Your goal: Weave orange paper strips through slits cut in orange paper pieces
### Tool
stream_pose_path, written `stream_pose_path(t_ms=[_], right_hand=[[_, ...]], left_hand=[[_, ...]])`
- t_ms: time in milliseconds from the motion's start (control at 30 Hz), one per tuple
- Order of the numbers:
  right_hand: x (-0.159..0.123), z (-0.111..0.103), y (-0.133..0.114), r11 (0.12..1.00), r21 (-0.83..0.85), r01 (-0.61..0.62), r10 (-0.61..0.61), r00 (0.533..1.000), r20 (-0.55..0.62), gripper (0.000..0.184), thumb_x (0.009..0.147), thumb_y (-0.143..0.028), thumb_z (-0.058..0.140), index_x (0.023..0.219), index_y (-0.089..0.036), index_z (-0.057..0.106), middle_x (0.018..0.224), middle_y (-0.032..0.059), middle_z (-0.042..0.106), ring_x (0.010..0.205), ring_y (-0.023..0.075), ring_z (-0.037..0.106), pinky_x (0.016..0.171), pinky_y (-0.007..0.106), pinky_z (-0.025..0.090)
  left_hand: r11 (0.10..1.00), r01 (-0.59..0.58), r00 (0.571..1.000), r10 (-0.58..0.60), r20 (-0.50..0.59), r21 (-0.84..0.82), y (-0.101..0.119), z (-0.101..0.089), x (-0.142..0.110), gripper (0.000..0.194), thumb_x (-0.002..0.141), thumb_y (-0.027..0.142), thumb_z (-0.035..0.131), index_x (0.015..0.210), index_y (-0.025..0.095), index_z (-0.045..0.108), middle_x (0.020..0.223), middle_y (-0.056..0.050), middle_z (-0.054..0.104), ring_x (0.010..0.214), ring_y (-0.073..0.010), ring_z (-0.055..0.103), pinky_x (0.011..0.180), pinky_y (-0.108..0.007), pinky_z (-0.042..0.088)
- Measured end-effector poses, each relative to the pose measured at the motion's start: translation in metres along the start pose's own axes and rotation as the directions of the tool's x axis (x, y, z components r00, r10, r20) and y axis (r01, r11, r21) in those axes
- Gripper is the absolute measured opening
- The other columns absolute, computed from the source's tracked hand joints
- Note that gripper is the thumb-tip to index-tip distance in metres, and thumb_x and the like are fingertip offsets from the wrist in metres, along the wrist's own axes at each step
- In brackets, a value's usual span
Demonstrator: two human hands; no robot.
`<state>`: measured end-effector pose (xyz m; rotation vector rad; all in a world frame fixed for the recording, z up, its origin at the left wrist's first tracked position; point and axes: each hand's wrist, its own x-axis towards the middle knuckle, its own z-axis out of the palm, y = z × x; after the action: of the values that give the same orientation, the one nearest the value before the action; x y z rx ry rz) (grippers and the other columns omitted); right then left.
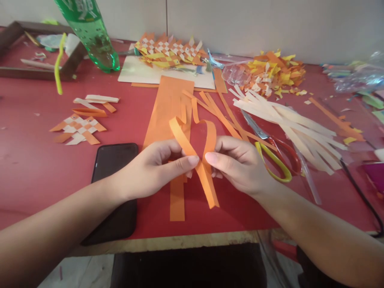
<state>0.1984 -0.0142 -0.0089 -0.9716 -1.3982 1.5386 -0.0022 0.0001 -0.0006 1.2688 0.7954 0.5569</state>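
An orange paper strip (207, 182) is held up between my two hands, its upper parts curling apart and its lower parts lying together. My left hand (163, 166) pinches it from the left, thumb on top. From the right, my right hand (235, 164) pinches it at about the same height, thumb also on top. Beneath them lie a wide orange paper sheet (168, 104) and a short orange strip (177, 204). Scissors (273, 150) with red and yellow handles rest right of my right hand. Left of my left hand is a black phone (115, 164).
Woven paper fish (79, 129) lie at the left, with more woven pieces (171, 52) at the back on white card (129, 70). A green bottle (94, 38) stands behind. Cream strips (288, 120), paper scraps (270, 74) and a dark frame (30, 74) surround the red table (30, 160).
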Motion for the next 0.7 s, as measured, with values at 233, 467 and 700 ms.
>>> stream_pose_path(t_ms=[233, 467, 700], right_hand=[[0.0025, 0.0024, -0.0001, 0.996, 0.080, -0.049, 0.051, 0.999, -0.017, 0.028, 0.088, -0.033, 0.067, 0.067, -0.019, 0.056, 0.056, -0.0031, 0.060, 0.045, 0.0068, 0.048, 0.042, 0.020, 0.036], [-0.0013, -0.0011, 0.0042, 0.981, 0.168, -0.093, 0.069, 0.988, 0.142, 0.019, 0.092, -0.034, 0.062, 0.084, -0.018, 0.069, 0.072, 0.0033, 0.070, 0.056, 0.0104, 0.056, 0.045, 0.021, 0.039], [0.0004, -0.0001, 0.0039, 0.988, 0.154, -0.029, 0.018, 0.997, 0.076, 0.010, 0.086, -0.019, 0.070, 0.077, -0.017, 0.068, 0.065, -0.0021, 0.065, 0.054, 0.0057, 0.054, 0.048, 0.016, 0.042]], left_hand=[[0.999, 0.034, 0.985, -0.026, 0.172, -0.041, 0.0039, 0.0005, -0.0009, 0.027, 0.095, 0.034, 0.056, 0.079, 0.015, 0.067, 0.081, 0.001, 0.067, 0.073, -0.0066, 0.057, 0.068, -0.016, 0.043], [0.992, 0.020, 0.995, -0.008, 0.101, -0.126, 0.0027, 0.0012, 0.0008, 0.014, 0.092, 0.015, 0.058, 0.079, 0.014, 0.063, 0.074, 0.003, 0.062, 0.071, -0.0055, 0.057, 0.064, -0.015, 0.044], [0.988, 0.120, 0.985, -0.106, 0.137, -0.100, 0.0028, -0.0002, -0.0005, 0.022, 0.094, 0.036, 0.057, 0.085, 0.017, 0.063, 0.074, 0.003, 0.060, 0.060, -0.0054, 0.046, 0.052, -0.016, 0.037]])
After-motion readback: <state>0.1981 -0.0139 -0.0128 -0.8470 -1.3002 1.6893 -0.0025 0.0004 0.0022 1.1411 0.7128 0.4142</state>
